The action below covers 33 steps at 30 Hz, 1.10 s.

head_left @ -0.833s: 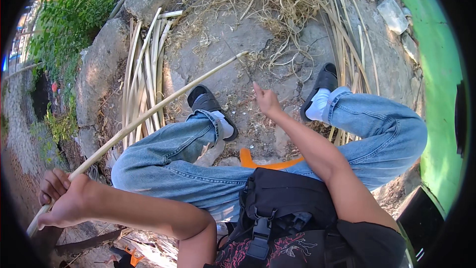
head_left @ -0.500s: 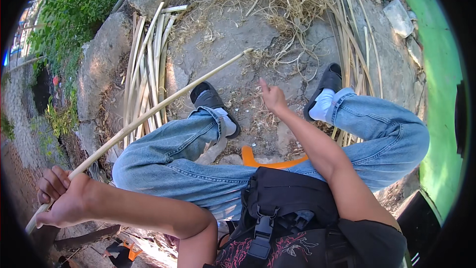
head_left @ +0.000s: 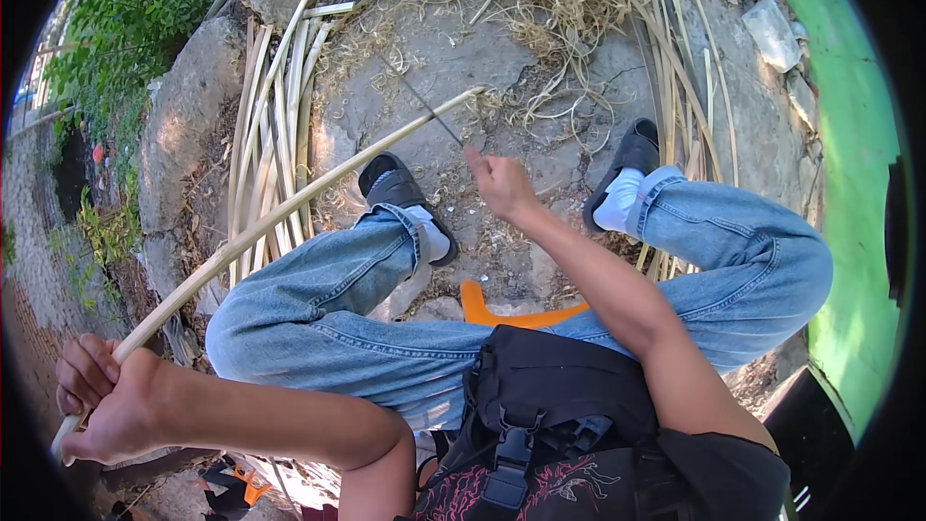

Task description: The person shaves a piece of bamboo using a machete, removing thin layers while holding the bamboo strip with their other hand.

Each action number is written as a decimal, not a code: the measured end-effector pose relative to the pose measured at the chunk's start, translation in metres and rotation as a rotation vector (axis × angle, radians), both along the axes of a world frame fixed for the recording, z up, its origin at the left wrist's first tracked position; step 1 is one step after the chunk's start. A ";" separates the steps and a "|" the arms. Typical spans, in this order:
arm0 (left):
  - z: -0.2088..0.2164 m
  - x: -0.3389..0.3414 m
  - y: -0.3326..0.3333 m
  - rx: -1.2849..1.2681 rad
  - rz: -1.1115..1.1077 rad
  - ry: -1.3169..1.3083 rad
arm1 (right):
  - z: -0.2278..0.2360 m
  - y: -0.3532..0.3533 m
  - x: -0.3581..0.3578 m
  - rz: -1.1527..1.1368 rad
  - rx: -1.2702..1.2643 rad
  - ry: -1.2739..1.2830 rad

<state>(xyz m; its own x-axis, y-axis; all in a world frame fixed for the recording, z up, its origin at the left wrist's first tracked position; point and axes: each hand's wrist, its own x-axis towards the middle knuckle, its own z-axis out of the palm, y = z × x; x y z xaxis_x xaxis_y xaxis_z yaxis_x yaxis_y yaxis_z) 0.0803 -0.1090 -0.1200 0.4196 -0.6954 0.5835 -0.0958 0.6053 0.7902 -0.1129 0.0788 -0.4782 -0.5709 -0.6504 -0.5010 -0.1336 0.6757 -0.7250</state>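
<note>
My left hand (head_left: 111, 405) is closed around the lower end of a long, pale bamboo pole (head_left: 260, 224) at the far left. From there the pole slants up over my left knee, its far tip just above the ground between my feet. My right hand (head_left: 503, 188) is closed on a knife whose handle is hidden in the fist. The thin, dark knife blade (head_left: 415, 96) points up and left and crosses the pole close to its tip. Whether blade and pole touch, I cannot tell.
Split bamboo strips (head_left: 275, 130) lie beside my left foot, and more long strips (head_left: 680, 68) lie beyond my right foot. Curly shavings (head_left: 550, 0) are heaped at the far side. Rocks (head_left: 193, 125) border the left; a green surface (head_left: 849, 183) runs along the right. Orange seat edge (head_left: 473, 304) below.
My right hand has moved a little to the left, and the knife blade, not discernible before, now shows across the pole. My left hand keeps its hold; the view has shifted slightly.
</note>
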 end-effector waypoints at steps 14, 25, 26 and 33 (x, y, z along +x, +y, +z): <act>0.001 0.003 0.001 -0.001 -0.040 0.010 | 0.002 0.006 0.013 0.184 -0.232 0.108; 0.007 0.022 -0.002 0.013 -0.372 0.124 | -0.019 0.027 0.001 0.173 -0.201 0.025; 0.004 0.012 -0.002 0.006 -0.262 0.103 | -0.046 0.049 -0.008 0.056 -0.006 0.037; 0.007 0.030 -0.005 0.018 -0.516 0.170 | 0.032 0.000 0.000 0.208 -0.141 0.003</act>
